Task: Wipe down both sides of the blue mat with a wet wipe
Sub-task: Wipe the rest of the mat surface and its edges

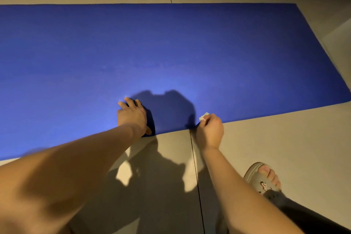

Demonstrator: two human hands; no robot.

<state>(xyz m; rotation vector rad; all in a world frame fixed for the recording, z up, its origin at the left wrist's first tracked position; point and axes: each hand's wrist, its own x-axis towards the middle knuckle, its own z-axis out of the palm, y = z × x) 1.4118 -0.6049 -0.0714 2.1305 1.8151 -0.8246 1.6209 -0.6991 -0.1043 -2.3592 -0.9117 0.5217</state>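
Observation:
The blue mat [171, 47] lies flat on the floor and fills most of the view. My left hand [133, 115] rests on it just inside its near edge, fingers spread forward on the surface and the thumb down at the edge. My right hand [209, 129] is at the same near edge, a little to the right, with its fingers curled round a small scrunched white wet wipe [204, 116]. The wipe touches the mat's border. Whether the right fingers also hold the mat's edge is hidden.
Pale floor tiles [275, 138] with a dark grout line [193, 157] run under my arms. My foot in a grey slide sandal [263, 178] stands at the lower right. A wall base shows beyond the mat's far edge, and a step or ledge at the far right.

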